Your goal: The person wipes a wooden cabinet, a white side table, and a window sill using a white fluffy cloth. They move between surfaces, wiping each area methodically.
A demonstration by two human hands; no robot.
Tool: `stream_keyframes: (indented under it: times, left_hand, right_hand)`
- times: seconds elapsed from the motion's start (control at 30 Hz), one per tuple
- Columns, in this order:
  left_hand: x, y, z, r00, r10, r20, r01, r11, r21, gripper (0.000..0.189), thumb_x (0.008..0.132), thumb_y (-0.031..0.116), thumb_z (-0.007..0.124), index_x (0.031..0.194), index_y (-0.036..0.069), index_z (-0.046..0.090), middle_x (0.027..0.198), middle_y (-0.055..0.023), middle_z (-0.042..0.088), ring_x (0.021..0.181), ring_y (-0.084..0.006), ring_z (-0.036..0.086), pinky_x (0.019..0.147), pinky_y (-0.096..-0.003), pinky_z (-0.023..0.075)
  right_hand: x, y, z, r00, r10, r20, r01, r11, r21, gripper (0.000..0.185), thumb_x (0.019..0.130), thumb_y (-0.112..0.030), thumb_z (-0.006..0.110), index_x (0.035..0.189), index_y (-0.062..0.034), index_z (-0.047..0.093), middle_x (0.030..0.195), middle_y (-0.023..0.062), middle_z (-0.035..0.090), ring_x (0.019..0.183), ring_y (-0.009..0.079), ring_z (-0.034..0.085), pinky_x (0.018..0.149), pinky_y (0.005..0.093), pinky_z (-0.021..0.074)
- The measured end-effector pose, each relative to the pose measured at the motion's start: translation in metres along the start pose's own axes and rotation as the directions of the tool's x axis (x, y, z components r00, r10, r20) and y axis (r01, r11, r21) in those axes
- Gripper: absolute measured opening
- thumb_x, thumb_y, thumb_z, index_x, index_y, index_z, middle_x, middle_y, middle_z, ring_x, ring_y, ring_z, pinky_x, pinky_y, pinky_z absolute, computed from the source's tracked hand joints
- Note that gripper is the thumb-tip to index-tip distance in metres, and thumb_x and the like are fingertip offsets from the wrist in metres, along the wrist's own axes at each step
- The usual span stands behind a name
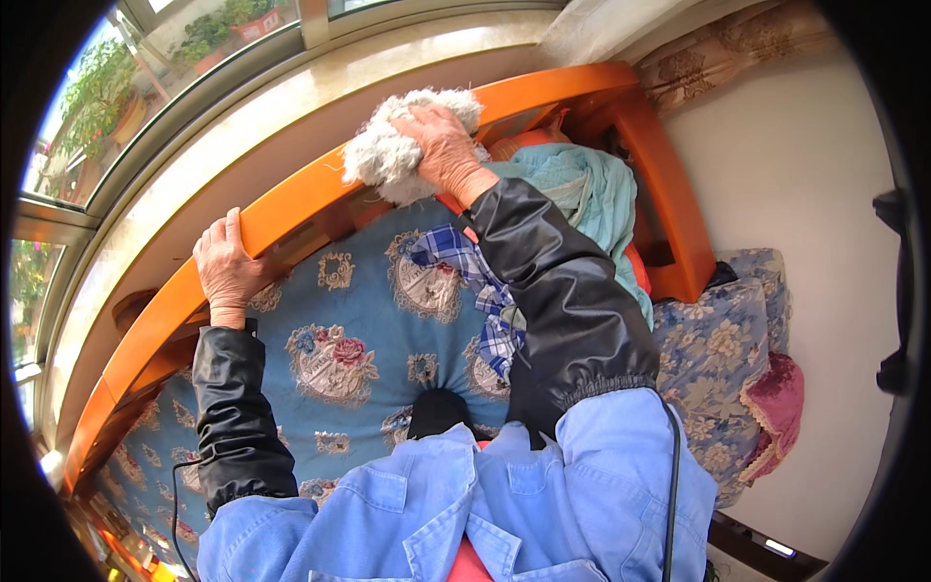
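Observation:
My right hand (438, 151) grips a fluffy grey-white cleaning cloth (389, 149), pressed onto the top of an orange wooden bed rail (305, 189). Farther left along the same rail, my left hand (227, 268) rests with its fingers over the edge and holds no loose thing. Black sleeve covers run up both forearms. Below the rail lies a mattress with a blue flowered cover (342, 364). A blue-and-white checked cloth (480, 284) is partly hidden by my right forearm.
A light turquoise blanket (582, 189) is heaped in the corner by the wooden bed end (673, 211). Beyond it are a flowered cushioned seat (713, 349) and a pink cloth (778, 407). A stone windowsill (218, 124) runs behind the rail, with potted plants (102, 102) outside the window.

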State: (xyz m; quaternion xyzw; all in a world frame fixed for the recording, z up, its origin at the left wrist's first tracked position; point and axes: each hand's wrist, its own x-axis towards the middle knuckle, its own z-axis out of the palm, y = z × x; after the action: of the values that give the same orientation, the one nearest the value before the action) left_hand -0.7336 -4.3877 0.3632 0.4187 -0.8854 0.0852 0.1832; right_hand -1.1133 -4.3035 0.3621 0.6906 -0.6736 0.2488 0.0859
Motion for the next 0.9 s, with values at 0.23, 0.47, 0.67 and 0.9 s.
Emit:
stream_keyframes:
  times: [0.23, 0.47, 0.67, 0.9]
  left_hand:
    - [0.002, -0.001, -0.001, 0.998, -0.016, 0.064, 0.017, 1.0, -0.016, 0.085, 0.069, 0.046, 0.086, 0.137, 0.009, 0.053, 0.122, -0.0121, 0.061, 0.116, -0.0327, 0.057, 0.102, -0.047, 0.0423]
    - [0.003, 0.001, 0.005, 0.995, 0.007, 0.098, -0.013, 0.998, 0.061, 0.091, 0.071, 0.06, 0.081, 0.14, 0.009, 0.05, 0.121, -0.0141, 0.061, 0.117, -0.0345, 0.057, 0.103, -0.0477, 0.042]
    - [0.047, 0.053, -0.001, 0.924, -0.108, 0.368, 0.104, 0.994, 0.03, 0.107, 0.074, 0.074, 0.068, 0.149, 0.002, 0.04, 0.134, -0.0218, 0.055, 0.128, -0.0409, 0.049, 0.113, -0.0517, 0.0328]
    - [0.13, 0.171, 0.053, 0.932, -0.007, 0.362, 0.076, 0.982, -0.175, 0.089, 0.094, 0.076, 0.039, 0.145, 0.003, 0.047, 0.13, -0.0209, 0.058, 0.12, -0.0403, 0.054, 0.104, -0.0483, 0.0378]
  right_hand:
    - [-0.023, 0.129, -0.03, 0.968, 0.197, -0.153, -0.216, 0.969, -0.122, 0.046, 0.08, -0.018, 0.072, 0.126, -0.018, 0.068, 0.128, 0.0124, 0.065, 0.125, 0.0366, 0.051, 0.111, 0.0457, 0.0388]
    - [-0.035, 0.312, -0.063, 0.89, 0.349, -0.292, -0.411, 0.892, -0.187, 0.042, 0.077, -0.017, 0.069, 0.118, -0.0234, 0.071, 0.124, 0.0035, 0.066, 0.123, 0.0344, 0.052, 0.105, 0.0494, 0.0426]
    - [-0.042, 0.452, -0.097, 0.841, 0.333, -0.426, -0.457, 0.859, -0.23, 0.039, 0.071, -0.004, 0.067, 0.107, -0.0143, 0.073, 0.113, 0.0109, 0.069, 0.109, 0.0374, 0.06, 0.098, 0.0481, 0.0481]
    - [-0.198, 0.562, -0.156, 0.529, 0.692, -0.492, -0.841, 0.507, -0.191, 0.05, 0.072, 0.0, 0.062, 0.12, -0.0093, 0.068, 0.114, 0.0187, 0.068, 0.11, 0.0413, 0.061, 0.093, 0.0523, 0.0494]
